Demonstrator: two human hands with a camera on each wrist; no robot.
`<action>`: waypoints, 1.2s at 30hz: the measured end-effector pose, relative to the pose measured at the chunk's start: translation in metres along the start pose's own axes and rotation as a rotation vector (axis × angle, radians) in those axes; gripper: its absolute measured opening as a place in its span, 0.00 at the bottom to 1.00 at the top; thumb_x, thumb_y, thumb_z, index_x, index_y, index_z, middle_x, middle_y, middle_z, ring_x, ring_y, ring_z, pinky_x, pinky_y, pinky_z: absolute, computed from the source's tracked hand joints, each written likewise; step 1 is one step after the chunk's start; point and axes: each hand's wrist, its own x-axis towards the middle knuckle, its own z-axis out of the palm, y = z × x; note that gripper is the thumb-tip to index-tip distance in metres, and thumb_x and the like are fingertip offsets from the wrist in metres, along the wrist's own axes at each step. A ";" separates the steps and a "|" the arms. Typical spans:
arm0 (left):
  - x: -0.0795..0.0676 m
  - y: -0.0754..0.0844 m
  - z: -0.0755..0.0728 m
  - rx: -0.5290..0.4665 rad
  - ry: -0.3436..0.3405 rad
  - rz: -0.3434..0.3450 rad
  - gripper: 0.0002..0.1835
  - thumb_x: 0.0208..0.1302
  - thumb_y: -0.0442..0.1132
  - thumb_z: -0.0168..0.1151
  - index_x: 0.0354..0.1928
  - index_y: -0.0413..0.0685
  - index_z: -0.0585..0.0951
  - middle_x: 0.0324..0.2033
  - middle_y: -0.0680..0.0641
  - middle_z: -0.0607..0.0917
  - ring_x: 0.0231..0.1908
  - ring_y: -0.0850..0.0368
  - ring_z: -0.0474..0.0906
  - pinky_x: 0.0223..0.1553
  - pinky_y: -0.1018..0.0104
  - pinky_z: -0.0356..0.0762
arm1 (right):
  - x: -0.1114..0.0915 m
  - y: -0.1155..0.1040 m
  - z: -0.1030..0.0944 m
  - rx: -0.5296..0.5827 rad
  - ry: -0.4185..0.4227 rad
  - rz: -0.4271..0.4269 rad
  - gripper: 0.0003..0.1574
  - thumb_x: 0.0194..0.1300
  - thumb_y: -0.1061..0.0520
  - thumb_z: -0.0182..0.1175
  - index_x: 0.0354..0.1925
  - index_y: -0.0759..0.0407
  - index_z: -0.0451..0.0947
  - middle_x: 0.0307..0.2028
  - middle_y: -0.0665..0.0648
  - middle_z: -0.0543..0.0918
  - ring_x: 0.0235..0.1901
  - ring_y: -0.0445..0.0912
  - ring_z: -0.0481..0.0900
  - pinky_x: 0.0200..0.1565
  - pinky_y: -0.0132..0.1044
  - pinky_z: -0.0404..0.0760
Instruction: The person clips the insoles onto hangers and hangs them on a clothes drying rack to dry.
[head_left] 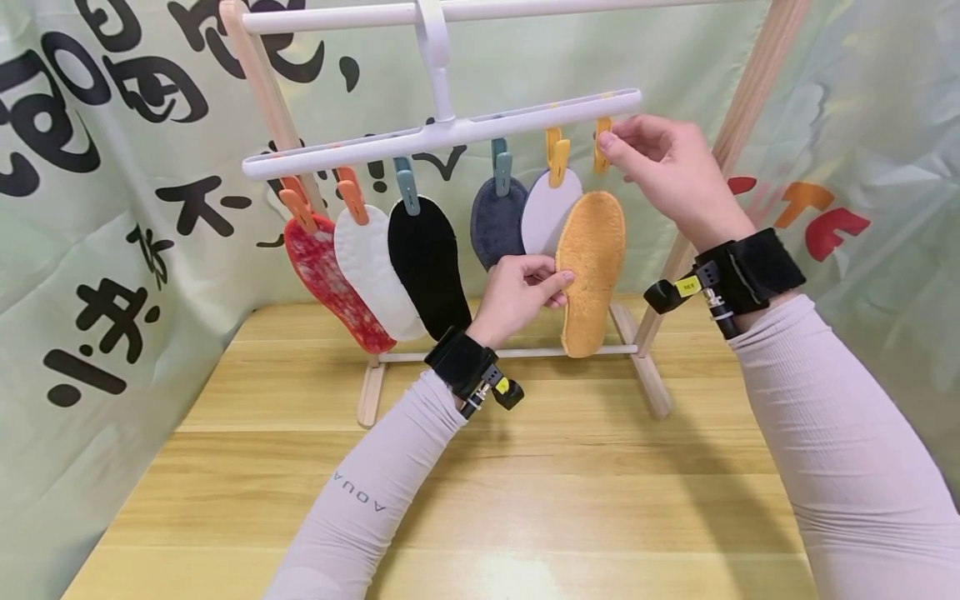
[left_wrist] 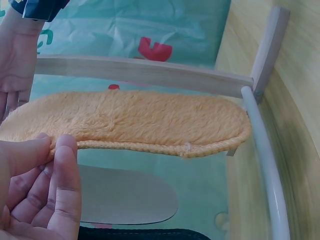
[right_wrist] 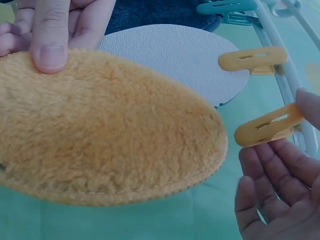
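Note:
My left hand pinches the edge of a fuzzy orange insole between thumb and fingers. The insole stands upright, its top end just below a yellow clothespin at the right end of the white hanger. My right hand pinches that clothespin's upper end between thumb and fingers. In the right wrist view a gap shows between the clothespin and the insole's rounded end. Beside it, a pale lavender insole hangs from another yellow clothespin.
Red, white, black and dark blue insoles hang further left from orange and teal clothespins. The hanger tilts up to the right on a rack with wooden posts, standing on a wooden table. A printed cloth forms the backdrop.

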 end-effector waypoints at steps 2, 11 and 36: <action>0.000 0.000 0.000 -0.002 0.002 0.005 0.08 0.72 0.38 0.72 0.39 0.39 0.90 0.29 0.41 0.92 0.27 0.60 0.89 0.37 0.67 0.89 | -0.001 0.000 0.000 0.033 0.013 -0.002 0.20 0.77 0.42 0.66 0.58 0.51 0.84 0.44 0.42 0.88 0.47 0.40 0.80 0.47 0.30 0.75; 0.001 0.001 -0.001 0.030 0.026 0.032 0.08 0.73 0.39 0.72 0.39 0.39 0.90 0.29 0.42 0.92 0.26 0.63 0.88 0.36 0.68 0.89 | -0.005 0.003 0.002 0.135 0.057 -0.027 0.19 0.75 0.48 0.69 0.57 0.54 0.86 0.44 0.42 0.91 0.47 0.41 0.82 0.44 0.29 0.78; 0.000 0.002 0.001 0.024 0.087 0.041 0.08 0.72 0.37 0.72 0.40 0.37 0.90 0.30 0.40 0.92 0.27 0.60 0.89 0.36 0.68 0.89 | -0.005 0.010 0.011 0.332 0.138 -0.067 0.19 0.70 0.52 0.74 0.54 0.60 0.91 0.38 0.45 0.95 0.51 0.42 0.85 0.52 0.29 0.79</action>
